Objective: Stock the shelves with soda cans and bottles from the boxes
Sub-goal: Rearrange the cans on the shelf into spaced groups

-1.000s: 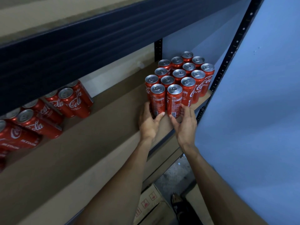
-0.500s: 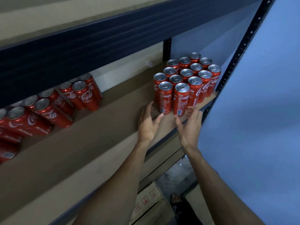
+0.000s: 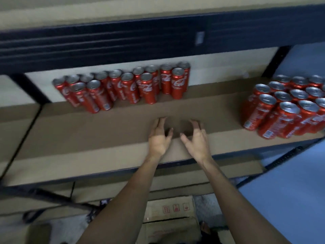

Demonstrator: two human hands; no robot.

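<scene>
Over the middle of the shelf (image 3: 105,131), both hands hung empty.
The left hand (image 3: 159,139) and right hand (image 3: 197,142) had fingers loosely curled, gripping nothing; the soda cans (image 3: 284,113) they flanked earlier stood at 3 o'clock.

A stockroom or shop back room: a dark metal rack (image 3: 158,34) carries board shelves (image 3: 105,131) with grouped red soda cans (image 3: 123,85) (more at the rack's right end), and a cardboard box (image 3: 172,208) sits on the floor below the rack.
</scene>
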